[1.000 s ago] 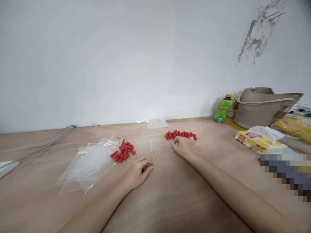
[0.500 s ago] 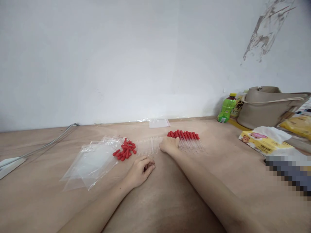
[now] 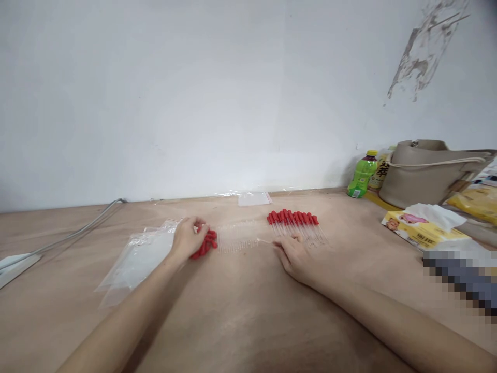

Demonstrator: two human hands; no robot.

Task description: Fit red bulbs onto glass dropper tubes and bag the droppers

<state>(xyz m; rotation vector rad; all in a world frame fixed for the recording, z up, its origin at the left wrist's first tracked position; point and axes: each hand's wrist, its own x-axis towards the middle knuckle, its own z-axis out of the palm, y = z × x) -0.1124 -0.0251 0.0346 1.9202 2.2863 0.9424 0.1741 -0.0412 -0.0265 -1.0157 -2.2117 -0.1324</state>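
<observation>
My left hand point(image 3: 189, 239) reaches over the pile of loose red rubber bulbs point(image 3: 209, 240), its fingertips at a bulb. My right hand point(image 3: 293, 255) pinches a thin clear glass tube point(image 3: 266, 241) that points left. Between the hands lies a row of clear tubes point(image 3: 236, 237) side by side. Beyond my right hand is a row of droppers with red bulbs point(image 3: 294, 217), their tubes toward me. Clear zip bags point(image 3: 140, 259) lie left of the loose bulbs, partly behind my left forearm.
Another small clear bag point(image 3: 254, 199) lies by the wall. At the right are a green bottle point(image 3: 362, 175), a beige bag point(image 3: 421, 173), a tissue pack point(image 3: 425, 228) and a blurred dark item point(image 3: 462, 280). A grey cable point(image 3: 85, 226) runs along the left.
My left hand has moved up and left onto the loose red bulbs. My right hand has drawn back to the right and nearer, with a tube now between its fingers.
</observation>
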